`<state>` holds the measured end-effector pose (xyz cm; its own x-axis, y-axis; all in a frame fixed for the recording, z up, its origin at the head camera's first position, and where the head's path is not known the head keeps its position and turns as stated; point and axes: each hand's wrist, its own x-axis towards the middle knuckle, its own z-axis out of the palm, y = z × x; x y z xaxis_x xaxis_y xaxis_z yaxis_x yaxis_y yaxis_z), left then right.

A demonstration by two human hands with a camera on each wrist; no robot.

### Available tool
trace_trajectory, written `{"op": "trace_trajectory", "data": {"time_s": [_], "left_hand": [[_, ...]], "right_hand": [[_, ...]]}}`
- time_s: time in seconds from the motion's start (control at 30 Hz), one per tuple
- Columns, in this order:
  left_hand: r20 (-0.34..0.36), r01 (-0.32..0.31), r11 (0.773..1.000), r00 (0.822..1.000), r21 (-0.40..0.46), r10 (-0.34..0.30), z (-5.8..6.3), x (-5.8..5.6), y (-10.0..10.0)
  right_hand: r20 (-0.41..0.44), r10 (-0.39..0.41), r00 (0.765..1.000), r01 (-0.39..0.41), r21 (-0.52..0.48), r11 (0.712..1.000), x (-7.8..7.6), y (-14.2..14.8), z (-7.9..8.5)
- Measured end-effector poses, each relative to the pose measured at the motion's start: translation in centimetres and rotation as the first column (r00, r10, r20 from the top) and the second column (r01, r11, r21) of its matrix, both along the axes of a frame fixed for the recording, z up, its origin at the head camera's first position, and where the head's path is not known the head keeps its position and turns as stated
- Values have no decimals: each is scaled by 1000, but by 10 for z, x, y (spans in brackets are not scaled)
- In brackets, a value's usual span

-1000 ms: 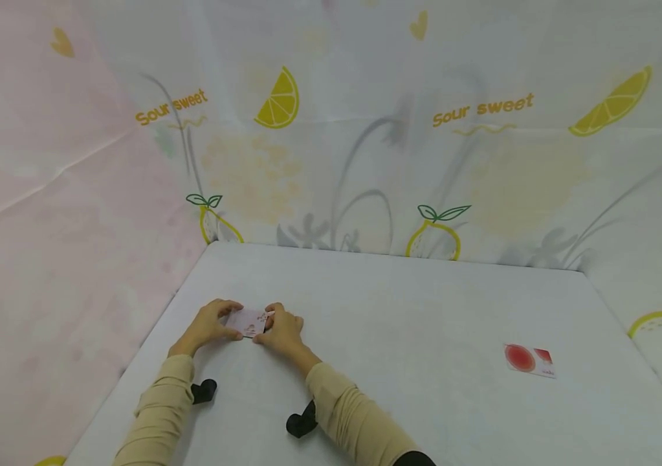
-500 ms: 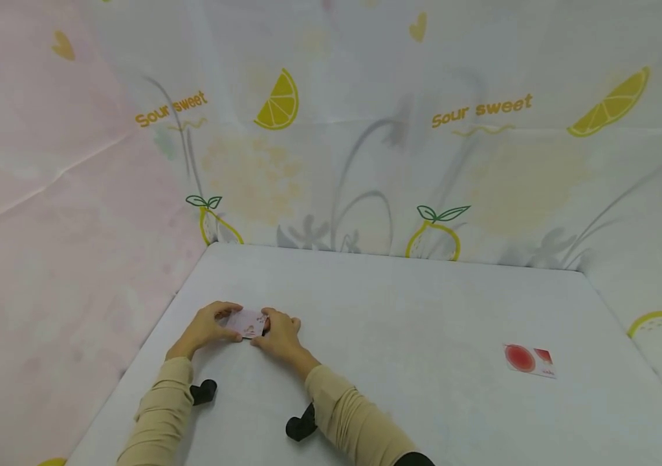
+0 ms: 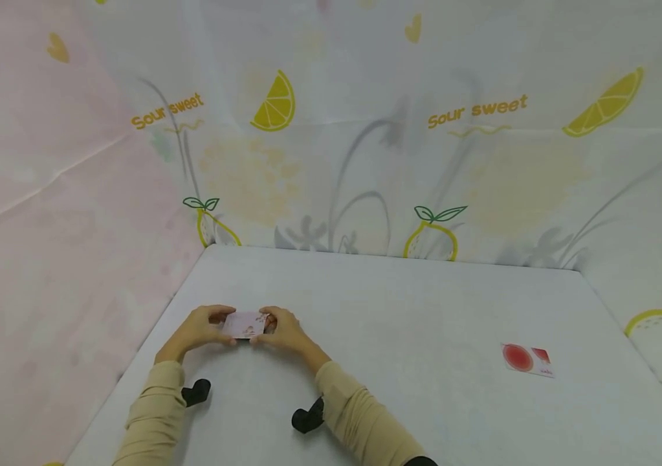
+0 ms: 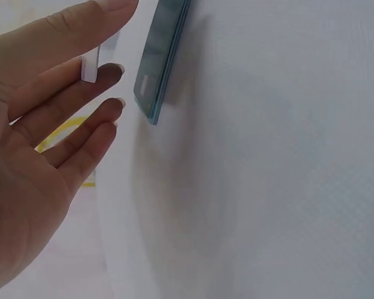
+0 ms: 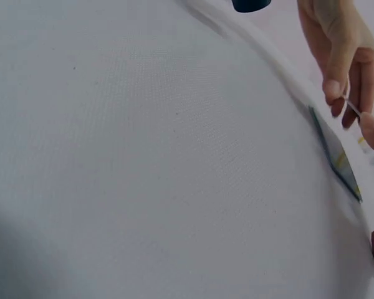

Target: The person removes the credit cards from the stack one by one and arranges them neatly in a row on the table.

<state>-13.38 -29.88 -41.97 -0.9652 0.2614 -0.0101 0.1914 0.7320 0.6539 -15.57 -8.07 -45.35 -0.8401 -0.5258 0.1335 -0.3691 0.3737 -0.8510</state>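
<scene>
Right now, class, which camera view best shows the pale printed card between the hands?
The head view: the pale printed card shows its patterned face there. The left wrist view catches only a white corner; the right wrist view, just a thin edge.

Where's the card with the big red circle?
In the head view, the red-circle card lies on the right part of the white table, well to the right of the right hand.

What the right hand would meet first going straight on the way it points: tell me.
Beyond the pale card it holds, the right hand would probably meet the left hand first, at the card's opposite end; exact depth is unclear.
</scene>
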Motion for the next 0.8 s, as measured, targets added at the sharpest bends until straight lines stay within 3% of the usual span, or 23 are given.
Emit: {"op": "trace_trajectory", "data": {"time_s": [0.13,0.5,0.8], "left_hand": [[-3,-1,1000,1000,4,1,6,1,3],[20,-38,999,999,33,38,9,6,8],[-42,-34,998,998,44,36,17,12,17]], "right_hand": [[-26,21,999,-22,-39,999,-1,6,2],[-98,-19,995,29,108,994,5,14,16],[-106,-34,994,33,-11,999,9,25,20]]}}
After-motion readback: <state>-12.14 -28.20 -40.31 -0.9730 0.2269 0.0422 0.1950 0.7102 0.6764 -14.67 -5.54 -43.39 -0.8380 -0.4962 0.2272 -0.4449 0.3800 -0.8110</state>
